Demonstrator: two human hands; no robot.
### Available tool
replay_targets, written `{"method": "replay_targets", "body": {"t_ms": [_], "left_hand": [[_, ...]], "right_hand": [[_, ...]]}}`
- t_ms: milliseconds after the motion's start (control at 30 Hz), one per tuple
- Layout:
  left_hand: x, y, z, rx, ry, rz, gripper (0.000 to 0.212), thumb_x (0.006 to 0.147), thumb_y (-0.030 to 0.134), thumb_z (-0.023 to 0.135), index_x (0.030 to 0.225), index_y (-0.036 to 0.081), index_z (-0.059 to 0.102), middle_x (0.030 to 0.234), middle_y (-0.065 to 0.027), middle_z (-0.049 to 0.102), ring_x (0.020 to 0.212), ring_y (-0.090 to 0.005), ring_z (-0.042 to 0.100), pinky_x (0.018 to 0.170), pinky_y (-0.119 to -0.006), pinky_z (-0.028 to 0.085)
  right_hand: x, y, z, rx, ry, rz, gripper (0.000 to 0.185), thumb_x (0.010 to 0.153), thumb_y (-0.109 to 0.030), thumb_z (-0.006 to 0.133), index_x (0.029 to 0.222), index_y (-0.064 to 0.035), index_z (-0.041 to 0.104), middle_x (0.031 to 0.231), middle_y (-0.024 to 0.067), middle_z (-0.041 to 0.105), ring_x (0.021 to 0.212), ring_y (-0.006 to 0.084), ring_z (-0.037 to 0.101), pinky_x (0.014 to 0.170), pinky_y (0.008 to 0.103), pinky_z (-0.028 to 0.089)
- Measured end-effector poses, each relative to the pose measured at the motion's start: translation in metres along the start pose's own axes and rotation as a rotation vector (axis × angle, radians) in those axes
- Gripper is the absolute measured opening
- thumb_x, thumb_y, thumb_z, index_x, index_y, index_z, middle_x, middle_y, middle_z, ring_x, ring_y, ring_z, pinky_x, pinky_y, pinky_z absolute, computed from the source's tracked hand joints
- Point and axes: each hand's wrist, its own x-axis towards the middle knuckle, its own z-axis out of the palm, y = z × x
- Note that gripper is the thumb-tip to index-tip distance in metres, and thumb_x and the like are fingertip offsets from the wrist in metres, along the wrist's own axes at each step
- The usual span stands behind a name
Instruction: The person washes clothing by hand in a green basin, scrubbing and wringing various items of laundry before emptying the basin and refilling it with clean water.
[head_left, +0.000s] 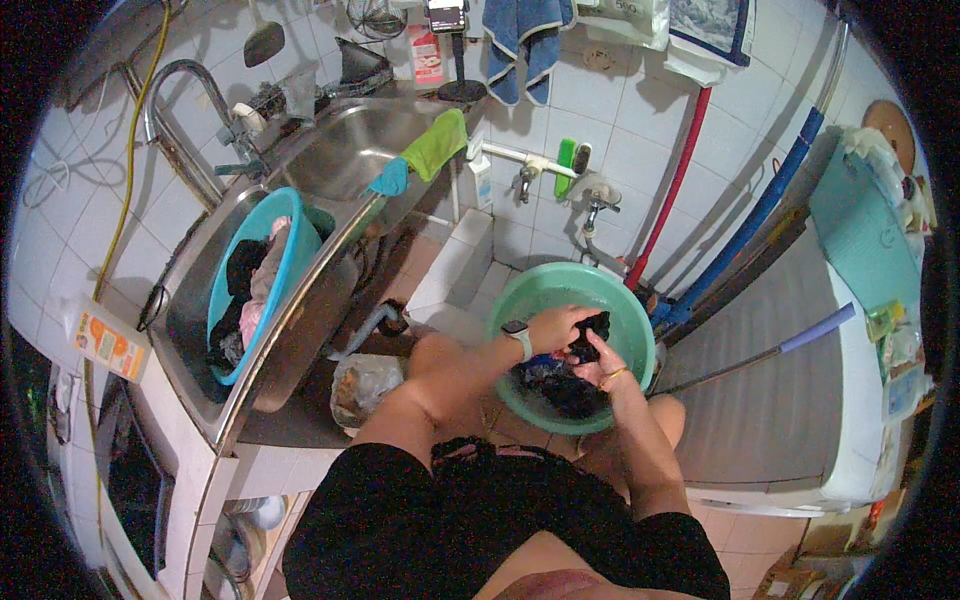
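Note:
Between my two hands is a bunched piece of black cloth (592, 335), lifted over a round green plastic basin (637, 307) on the floor. My left hand (562, 328), with a watch on its wrist, grips the cloth from the upper left. From below, my right hand (602, 365) has its thumb and fingers closed on the same cloth; a thin gold-coloured bracelet circles that wrist. Dark wet laundry (566, 390) lies in the water in the basin's near part, with a bit of blue among it.
Left, a steel double sink (352, 142) holds a blue basin (289, 247) of clothes. Two wall taps (592, 210) are behind the green basin. Red (671, 187) and blue (757, 232) poles lean at the right, beside a ribbed grey appliance panel (757, 375). A plastic bag (367, 386) stands below the sink.

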Motion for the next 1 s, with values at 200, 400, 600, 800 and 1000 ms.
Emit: {"method": "replay_targets", "body": {"t_ms": [200, 400, 600, 800, 1000], "left_hand": [[0.007, 0.037, -0.035, 0.387, -0.248, 0.186, 0.082, 0.049, 0.0, 0.064, 0.12, 0.012, 0.025, 0.122, -0.0123, 0.026, 0.094, -0.0327, 0.044, 0.081, -0.037, 0.038], [0.02, 0.03, -0.044, 0.526, -0.192, 0.289, 0.038, 0.071, 0.017, 0.044, 0.108, 0.012, 0.04, 0.089, -0.0111, 0.045, 0.078, -0.0286, 0.049, 0.065, -0.036, 0.042], [0.031, 0.011, -0.034, 0.705, -0.285, 0.208, 0.018, 0.071, 0.017, 0.043, 0.085, 0.008, 0.047, 0.066, -0.0127, 0.053, 0.059, -0.0304, 0.053, 0.051, -0.041, 0.043], [0.033, 0.008, -0.021, 0.695, -0.389, 0.022, 0.024, 0.066, 0.028, 0.049, 0.076, 0.006, 0.051, 0.067, -0.0156, 0.055, 0.064, -0.0315, 0.054, 0.056, -0.041, 0.043], [0.002, -0.051, 0.021, 0.336, -0.268, -0.128, 0.045, 0.055, 0.048, 0.053, 0.072, 0.007, 0.055, 0.069, -0.0167, 0.055, 0.067, -0.0318, 0.054, 0.06, -0.04, 0.042]], "right_hand": [[-0.016, -0.029, 0.014, -0.401, 0.18, 0.068, 0.033, 0.07, -0.03, 0.058, 0.09, -0.0061, 0.047, 0.073, 0.0031, 0.051, 0.06, 0.0113, 0.05, 0.047, 0.019, 0.041], [0.0, -0.042, 0.027, -0.862, 0.128, 0.181, 0.027, 0.063, -0.028, 0.065, 0.056, -0.0093, 0.047, 0.048, -0.0006, 0.042, 0.042, 0.0064, 0.038, 0.038, 0.019, 0.027], [0.005, -0.043, 0.037, -1.444, 0.235, -0.268, 0.027, 0.06, -0.03, 0.06, 0.062, -0.0039, 0.052, 0.05, 0.0064, 0.05, 0.042, 0.0188, 0.046, 0.038, 0.0289, 0.033], [0.002, -0.041, 0.043, -2.104, 0.52, -0.231, 0.031, 0.06, -0.034, 0.056, 0.067, -0.0042, 0.056, 0.068, 0.0158, 0.056, 0.064, 0.0311, 0.054, 0.058, 0.0372, 0.043], [0.024, -0.023, 0.037, -2.254, 0.458, -0.154, 0.032, 0.059, -0.036, 0.058, 0.068, -0.005, 0.058, 0.069, 0.0145, 0.056, 0.067, 0.0297, 0.055, 0.061, 0.0372, 0.044]]}}
